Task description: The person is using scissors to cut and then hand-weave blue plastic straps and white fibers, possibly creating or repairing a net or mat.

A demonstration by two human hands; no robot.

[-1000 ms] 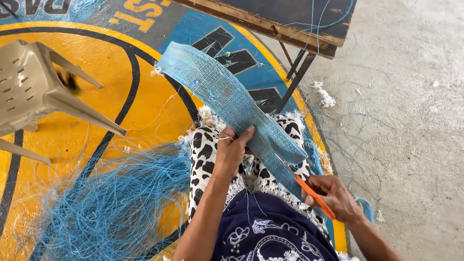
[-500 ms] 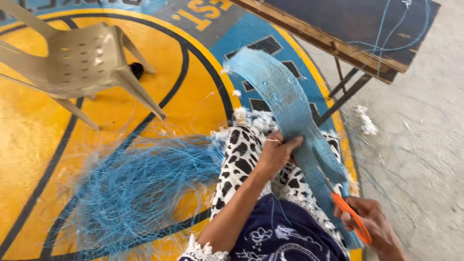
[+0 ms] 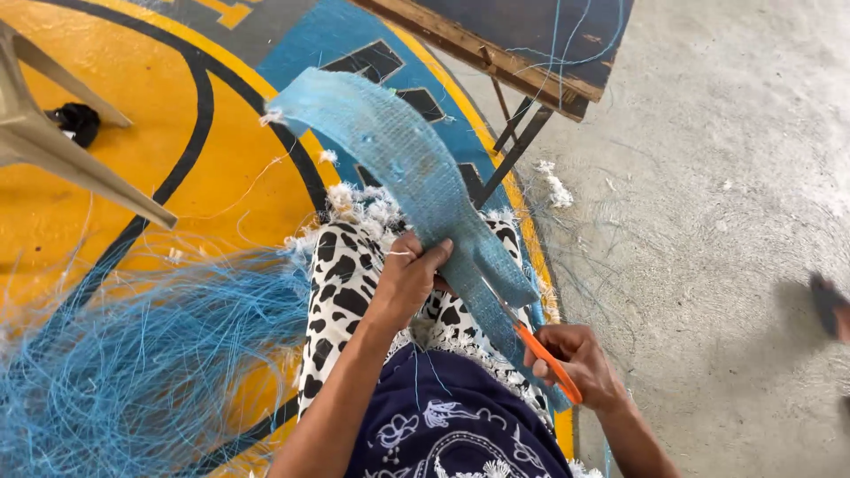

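Observation:
My left hand (image 3: 409, 276) grips a long strip of light blue woven mesh (image 3: 398, 155) that sticks up and away from me over the painted floor. My right hand (image 3: 580, 365) holds orange-handled scissors (image 3: 540, 350) whose blades are in the lower end of the strip, where the mesh is split in two. Both hands are above my lap, which is covered by a black-and-white spotted cloth (image 3: 341, 265) and a dark blue printed garment (image 3: 443, 420).
A heap of loose blue threads (image 3: 133, 354) lies at my left on the yellow and blue painted floor. A beige plastic chair (image 3: 53, 133) stands at the far left. A wooden board on a metal frame (image 3: 522, 53) is ahead; bare concrete (image 3: 726, 221) lies to the right.
The view has swung left to right, so the chair has slid to the frame's edge. The scissors have moved further up into the strip.

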